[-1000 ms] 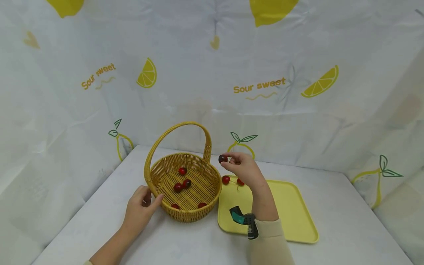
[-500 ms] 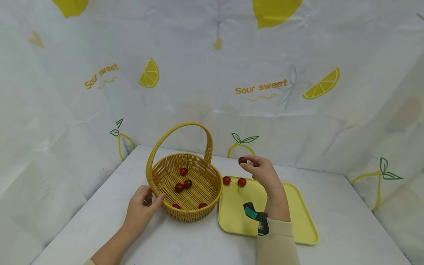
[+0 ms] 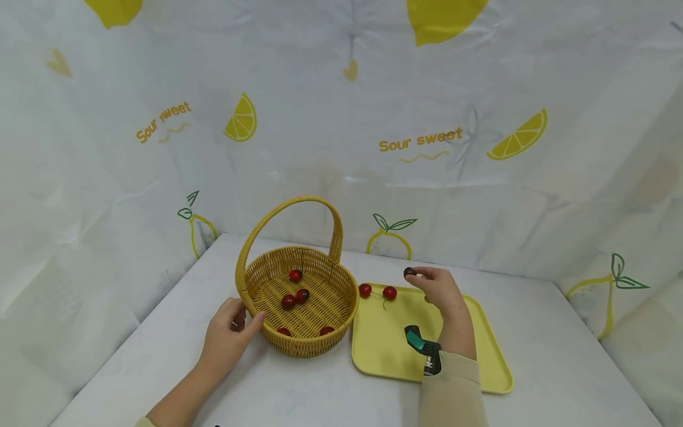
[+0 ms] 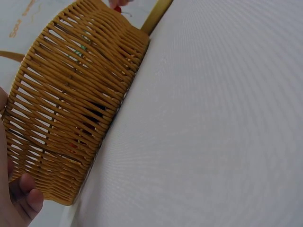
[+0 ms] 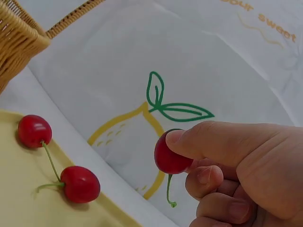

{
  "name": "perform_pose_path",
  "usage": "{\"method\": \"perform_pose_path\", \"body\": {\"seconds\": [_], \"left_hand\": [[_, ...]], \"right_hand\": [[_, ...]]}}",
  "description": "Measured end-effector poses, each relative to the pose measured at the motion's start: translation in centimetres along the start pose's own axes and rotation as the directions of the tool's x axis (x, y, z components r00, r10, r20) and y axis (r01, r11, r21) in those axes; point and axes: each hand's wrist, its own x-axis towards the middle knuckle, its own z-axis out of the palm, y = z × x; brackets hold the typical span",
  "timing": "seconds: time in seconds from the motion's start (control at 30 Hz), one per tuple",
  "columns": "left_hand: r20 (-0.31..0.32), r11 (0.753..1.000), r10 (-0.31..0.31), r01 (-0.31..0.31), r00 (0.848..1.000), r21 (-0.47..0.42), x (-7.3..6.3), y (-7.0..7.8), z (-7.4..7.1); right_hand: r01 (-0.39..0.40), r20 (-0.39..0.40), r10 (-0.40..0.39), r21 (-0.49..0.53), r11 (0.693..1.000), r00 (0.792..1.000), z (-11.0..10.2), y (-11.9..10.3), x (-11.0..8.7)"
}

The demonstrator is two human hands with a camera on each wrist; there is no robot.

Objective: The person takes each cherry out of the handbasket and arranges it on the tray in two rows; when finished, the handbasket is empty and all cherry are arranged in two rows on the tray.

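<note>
Red cherry (image 5: 166, 158), stem (image 5: 168, 189) pointing down in right-wrist view, pinched by right grip (image 3: 440, 289), left grip (image 3: 228, 331) holding basket (image 3: 301, 348)

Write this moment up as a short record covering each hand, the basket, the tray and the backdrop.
Left hand: holds the wicker basket at its left side, thumb at the rim
Right hand: pinches a stemmed cherry in the air, near the tray's far edge
Basket: upright on the white table, handle up
Basket contents: five cherries visible
Yellow tray: right of the basket
Tray contents: two stemmed cherries at the far left corner
Backdrop: white cloth, lemon prints, "Sour sweet" lettering
</note>
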Motion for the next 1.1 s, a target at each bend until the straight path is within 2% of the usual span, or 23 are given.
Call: {"method": "perform_pose_path", "body": {"seconds": [0.1, 0.37, 0.53, 0.83, 1.1], "left_hand": [[0.002, 1.0, -0.004, 0.004, 1.0, 0.001, 0.0, 0.0, 0.0], [0.002, 1.0, -0.009, 0.009, 1.0, -0.001, 0.0, 0.0, 0.0], [0.008, 1.0, -0.011, 0.012, 1.0, -0.011, 0.1, 0.1, -0.1], [0.002, 1.0, -0.003, 0.003, 1.0, -0.015, 0.0, 0.0, -0.1], [0.001, 1.0, 0.001, -0.001, 1.0, -0.007, 0.1, 0.1, -0.1]], "right_hand": [[-0.031, 0.005, 0.031, -0.024, 0.999, 1.0, -0.1, 0.9, 0.1], [-0.03, -0.009, 0.029, -0.122, 0.992, 1.0, 0.1, 3.0, 1.1], [-0.054, -0.005, 0.054, -0.142, 0.988, 0.999, 0.7, 4.0, 1.8], [-0.056, -0.02, 0.054, -0.135, 0.989, 0.998, 1.3, 4.2, 1.6], [-0.082, -0.034, 0.078, -0.139, 0.987, 0.996, 0.8, 3.5, 1.3]]}}
